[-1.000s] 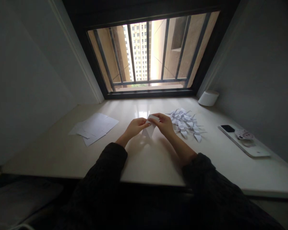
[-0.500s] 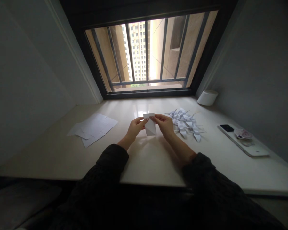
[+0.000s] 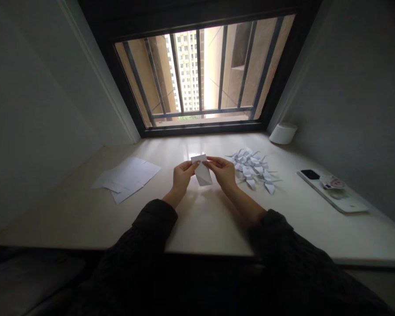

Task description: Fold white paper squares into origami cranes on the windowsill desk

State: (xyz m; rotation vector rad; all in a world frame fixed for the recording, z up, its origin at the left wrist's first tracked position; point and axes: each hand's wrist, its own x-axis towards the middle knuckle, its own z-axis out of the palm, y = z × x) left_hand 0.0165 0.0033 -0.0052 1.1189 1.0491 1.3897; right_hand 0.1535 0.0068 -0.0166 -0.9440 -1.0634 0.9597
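Observation:
Between my two hands is a folded piece of white paper (image 3: 203, 176), held above the white sill surface, narrow and tilted, with a slanting crease near its lower end. My left hand (image 3: 183, 174) pinches its left edge, thumb on the near face. From the other side my right hand (image 3: 224, 172) grips the right edge, its thumb tip close to the left one. Fingers behind the paper are partly hidden. Just right of my right hand lies a heap of folded white paper cranes (image 3: 252, 166).
A loose stack of white paper sheets (image 3: 133, 175) lies on the left of the sill (image 3: 204, 224). At the right is a white phone (image 3: 342, 199) with a round grip on its back. A white cylindrical object (image 3: 283, 133) stands in the back right corner, near the barred window (image 3: 200, 74).
The folded paper has shifted slightly left and tilted a little, its top edge leaning left. Both hands keep hold of it. The view itself has moved slightly.

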